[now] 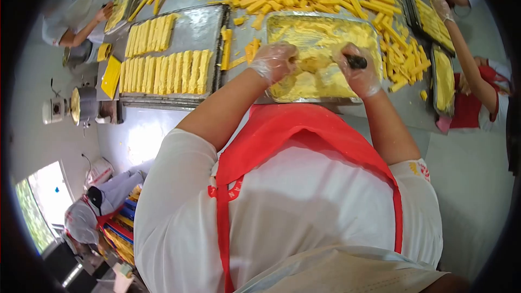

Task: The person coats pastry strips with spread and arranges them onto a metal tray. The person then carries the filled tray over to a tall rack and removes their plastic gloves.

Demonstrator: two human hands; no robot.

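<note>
Right hand [362, 78] grips black handle [356, 62] over tray [325, 14]; left hand [273, 61] curled, hold unclear. Best: firm grip, light even pressure through yellow spread [296, 88].

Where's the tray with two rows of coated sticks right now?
In the head view, the tray lies on the person's left, beside the pan of yellow spread.

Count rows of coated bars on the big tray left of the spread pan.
2. The longer row lies along the near side of the tray; the shorter row sits beyond it, toward the far left. No sign of hidden ones.
</note>
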